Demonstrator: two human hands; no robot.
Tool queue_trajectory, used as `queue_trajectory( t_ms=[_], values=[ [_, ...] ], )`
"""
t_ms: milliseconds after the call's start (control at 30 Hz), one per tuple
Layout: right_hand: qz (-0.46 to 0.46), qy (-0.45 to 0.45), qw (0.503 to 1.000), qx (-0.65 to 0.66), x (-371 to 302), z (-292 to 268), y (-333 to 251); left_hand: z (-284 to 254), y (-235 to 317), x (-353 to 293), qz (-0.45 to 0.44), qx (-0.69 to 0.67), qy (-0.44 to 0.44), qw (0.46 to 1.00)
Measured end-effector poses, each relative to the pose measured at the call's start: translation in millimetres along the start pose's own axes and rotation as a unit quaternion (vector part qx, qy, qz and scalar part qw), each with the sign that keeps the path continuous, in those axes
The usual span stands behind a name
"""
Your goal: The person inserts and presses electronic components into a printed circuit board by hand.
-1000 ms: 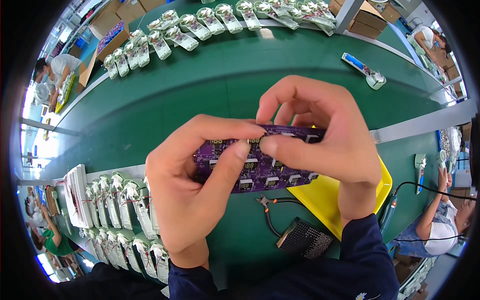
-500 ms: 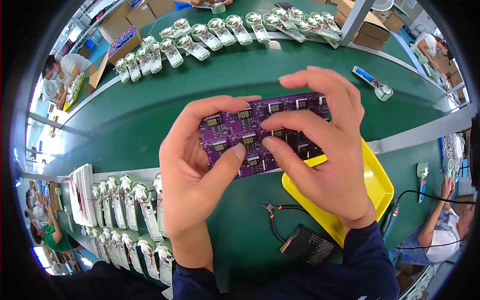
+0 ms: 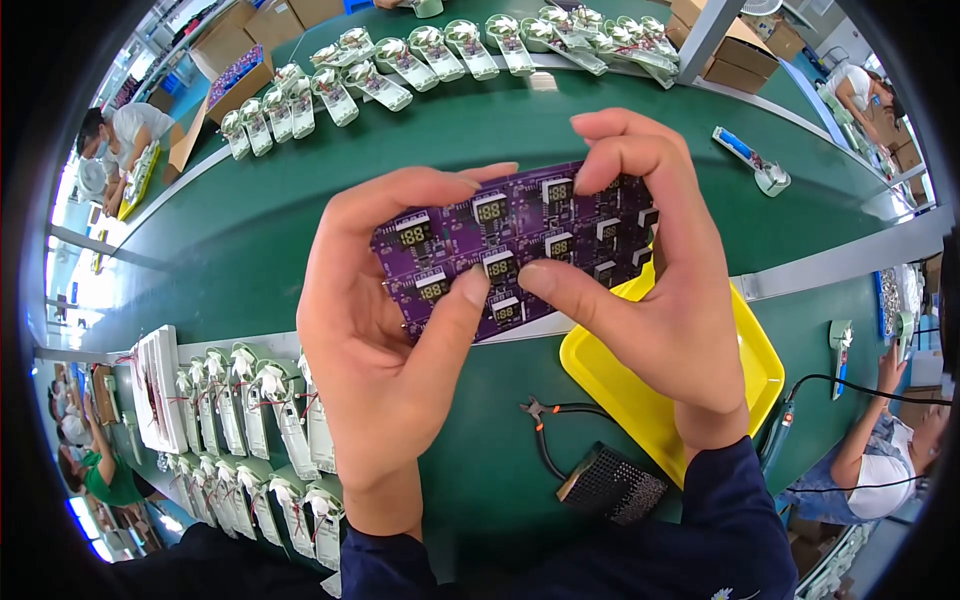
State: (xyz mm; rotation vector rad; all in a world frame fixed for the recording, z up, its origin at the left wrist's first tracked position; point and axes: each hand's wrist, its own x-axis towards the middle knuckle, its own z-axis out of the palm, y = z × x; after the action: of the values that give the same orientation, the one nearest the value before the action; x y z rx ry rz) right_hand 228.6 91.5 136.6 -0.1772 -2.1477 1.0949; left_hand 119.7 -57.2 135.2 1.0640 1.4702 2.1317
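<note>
Cardboard box (image 3: 247, 93) holds purplish pieces (image 3: 235, 74); purple board (image 3: 520, 240) between hands (image 3: 375, 370).

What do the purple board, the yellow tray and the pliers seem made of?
Purple board: probably rigid laminate, semi-gloss; a flat sheet bearing displays.
Yellow tray: likely moulded plastic, smooth, with rounded corners.
Pliers: dull grey head, apparently metal; black-and-orange handles, perhaps plastic or rubber.

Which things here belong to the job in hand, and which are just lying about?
In the job:
Purple circuit board panel
Left hand, gripping it
Right hand, thumb over its front

Apparently just lying about:
Black-handled cutters
Yellow tray
Black perforated block
Teal corded tool
Pale green units in rows
</note>
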Motion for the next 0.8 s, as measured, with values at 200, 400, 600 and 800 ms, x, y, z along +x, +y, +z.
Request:
queue_trajectory(
  t_ms=[200,400,600,800],
  values=[
    [0.014,-0.006,0.999,0.032,1.5,-2.6,3.5,0.1,-0.5,1.0,0.020,0.016,-0.005,1.000],
    [0.001,-0.015,1.000,0.015,2.9,-1.2,6.3,-0.8,-0.8,-0.2,0.018,0.024,-0.001,1.000],
    [-0.021,-0.022,0.999,0.017,4.1,0.1,9.6,-3.8,-2.1,-0.7,0.023,0.032,-0.003,0.999],
    [-0.006,-0.022,1.000,0.018,4.1,-1.5,9.6,-3.0,-1.2,-0.1,0.027,0.036,-0.012,0.999]
  ],
)
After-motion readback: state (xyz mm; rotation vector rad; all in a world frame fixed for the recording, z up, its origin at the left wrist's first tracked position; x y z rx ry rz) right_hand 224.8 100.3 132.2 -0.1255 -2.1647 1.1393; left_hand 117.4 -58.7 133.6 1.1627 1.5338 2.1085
